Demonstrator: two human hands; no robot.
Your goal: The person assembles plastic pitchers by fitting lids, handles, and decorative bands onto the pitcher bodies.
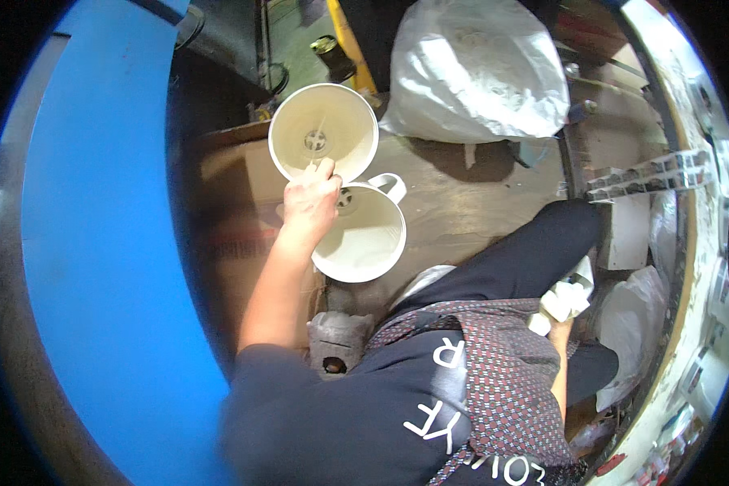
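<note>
Two white round containers stand side by side in front of me: a far container [356, 109] and a near container [373, 243] with a loop handle [393, 188]. Each has a dark slotted round pattern at its bottom. Over the spot where the two rims meet, my left hand [309, 202] is closed, its fingertips reaching just inside the far one; what they pinch, if anything, is hidden. At my right knee, my right hand [557, 326] is partly covered by the several white blocky pieces [567, 301] it holds.
A large white plastic bag [478, 73] with pale contents stands beyond the wooden board [462, 182]. A blue panel [105, 243] runs along my left. Cardboard [243, 190] lies beside the containers, and a grey lumpy object [338, 334] sits by my left elbow. Clear bags [636, 324] hang at right.
</note>
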